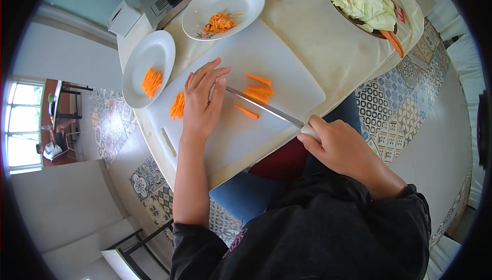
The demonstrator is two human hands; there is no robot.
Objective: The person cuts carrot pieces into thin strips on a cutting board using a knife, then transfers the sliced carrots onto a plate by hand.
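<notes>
A white cutting board (pixel 241 146) lies on the table. My right hand (pixel 333 144) is wrapped round the pale handle of a knife (pixel 266 107), whose blade points up and left across the board. My left hand (pixel 202 95) is over the board with its fingers apart, close to the blade's tip; nothing shows in it. Just left of that hand sits a small pile of thin carrot strips (pixel 177 105), partly hidden by it. Several thicker carrot sticks (pixel 259 91) lie on the board to the right of my left hand, beside the blade.
An oval white plate (pixel 134 70) holds carrot strips. Behind the board, a flowered plate (pixel 251 3) holds orange shreds. Cabbage leaves (pixel 364 3) and whole carrots (pixel 393 43) fill a dark-rimmed dish at the back right. A person (pixel 52 149) sits far off at left.
</notes>
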